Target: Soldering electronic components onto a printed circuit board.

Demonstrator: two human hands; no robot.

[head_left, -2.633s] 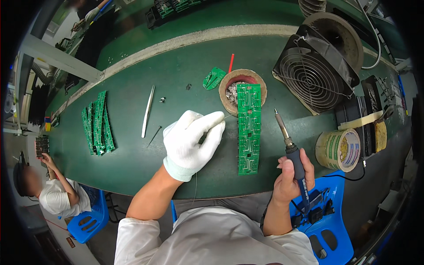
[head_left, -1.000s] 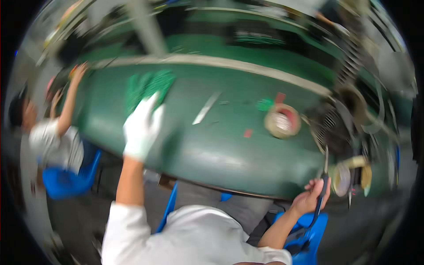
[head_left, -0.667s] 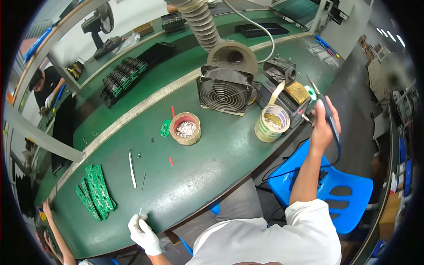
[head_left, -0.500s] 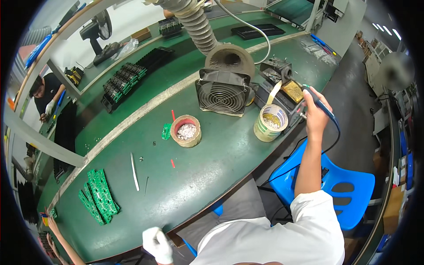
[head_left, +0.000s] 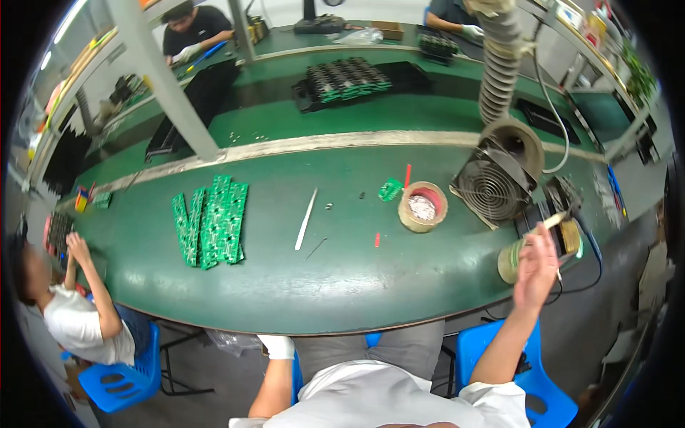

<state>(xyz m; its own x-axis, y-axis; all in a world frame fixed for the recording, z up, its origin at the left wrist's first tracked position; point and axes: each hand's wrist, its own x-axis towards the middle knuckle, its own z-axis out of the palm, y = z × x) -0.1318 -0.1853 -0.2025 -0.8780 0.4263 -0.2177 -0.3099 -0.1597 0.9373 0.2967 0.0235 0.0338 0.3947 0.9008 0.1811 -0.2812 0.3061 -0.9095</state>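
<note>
My bare right hand [head_left: 536,274] is over the right end of the green bench, its fingers stretched out and slightly blurred, with no tool visible in them. Partly behind it stands a tape roll [head_left: 508,264], and a pale strip [head_left: 555,220] juts out just beyond the fingertips. Close by is the soldering iron stand [head_left: 571,235] with its yellow cleaning pad. A blue cable [head_left: 598,260] loops to its right. My white-gloved left hand [head_left: 278,347] is low at the bench's front edge; its fingers are hidden.
Green circuit boards [head_left: 221,222] lie at left, then white tweezers [head_left: 307,219]. A cardboard ring [head_left: 422,207] holds whitish bits beside a red stick [head_left: 377,240]. A fume fan [head_left: 492,184] and duct [head_left: 499,78] stand behind. A co-worker [head_left: 85,314] sits at left; others work across.
My right hand has let go of the soldering iron and moved to beside the tape roll. My left hand has drawn to the bench edge. The view has turned left.
</note>
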